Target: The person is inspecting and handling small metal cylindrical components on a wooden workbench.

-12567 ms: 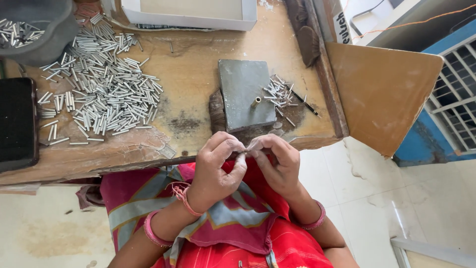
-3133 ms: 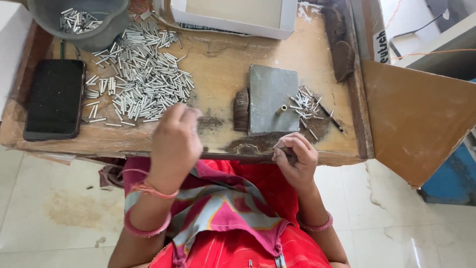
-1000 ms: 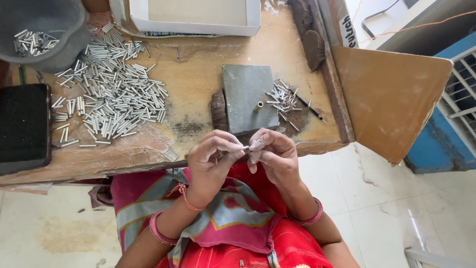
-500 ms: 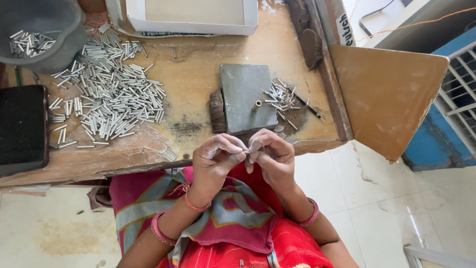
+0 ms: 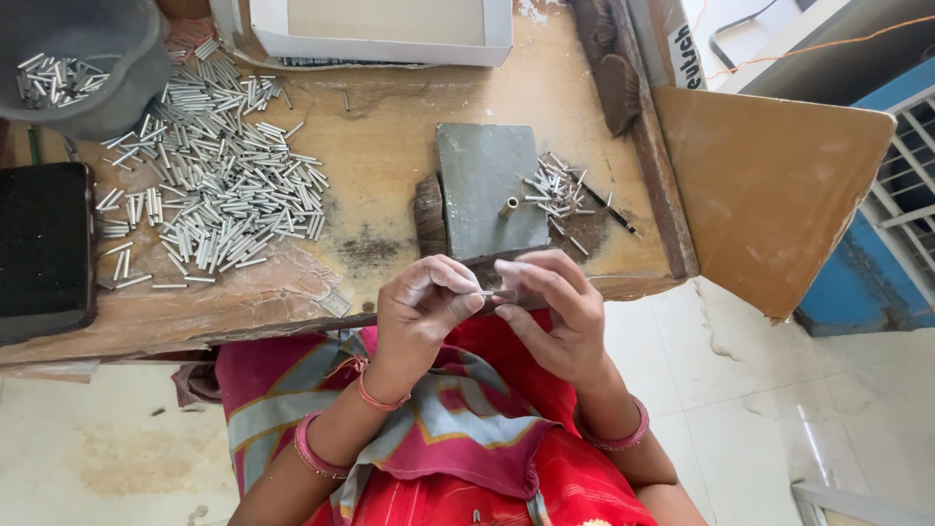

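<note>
Small metal tube (image 5: pixel 487 292), thin and silvery, sits pinched between the two hands just past the near edge of the wooden workbench (image 5: pixel 390 166); only a short stretch of it shows between the fingertips, and the rest is covered, so its full length and ends cannot be made out; whether a second small piece is held with it is also too small to tell.

Left hand (image 5: pixel 421 310) is curled nearly closed, thumb and forefinger nipped on the tube's left end; right hand (image 5: pixel 553 310) is half closed, its fingertips pressed on the tube's right end, the remaining fingers folded loosely beneath; the two hands almost touch at the tips, over a red and pink garment (image 5: pixel 438 419) that hides the lap.

At twelve o'clock from the hands lies a grey metal block (image 5: pixel 482 190) with a short brass-coloured peg (image 5: pixel 508 206) standing on it; a dark lump at the block's left is partly hidden beneath it; at one o'clock is a small heap of metal pins (image 5: pixel 557 190); at ten o'clock spreads a large pile of silver tubes (image 5: pixel 209 195); further out at ten o'clock a grey bowl (image 5: pixel 117 88), cut off by the frame's top, holds more tubes; at nine o'clock a black flat device (image 5: pixel 44 248) is cropped by the left edge; a white tray (image 5: pixel 385 44) at twelve o'clock is cut off above.
</note>
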